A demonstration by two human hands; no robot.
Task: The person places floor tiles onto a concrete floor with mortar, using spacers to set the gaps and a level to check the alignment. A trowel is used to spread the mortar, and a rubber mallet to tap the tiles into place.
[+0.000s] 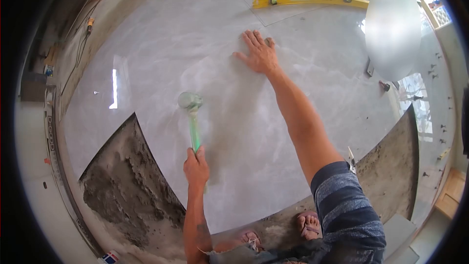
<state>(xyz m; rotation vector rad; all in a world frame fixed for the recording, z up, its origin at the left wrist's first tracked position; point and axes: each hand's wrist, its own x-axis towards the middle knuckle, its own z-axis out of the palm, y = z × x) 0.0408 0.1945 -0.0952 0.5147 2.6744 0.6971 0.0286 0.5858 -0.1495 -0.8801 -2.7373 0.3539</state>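
Observation:
My left hand (196, 166) is wrapped round the green handle of a mallet (189, 101). The mallet's pale, dusty head points away from me over the large grey tile (229, 132). My right hand (259, 54) lies on the tile with its fingers spread, near a corner where tile joints meet. Just beyond it, a yellow spirit level (310, 0) rests across the glossy tiles.
Rough mortar (132, 186) shows at the left, and more bare bed (391, 166) at the right. Several small dark clips (435, 71) stand along the right side. A cable with an orange connector (90, 24) runs along the left. A smooth pale oval (393, 29) covers the upper right.

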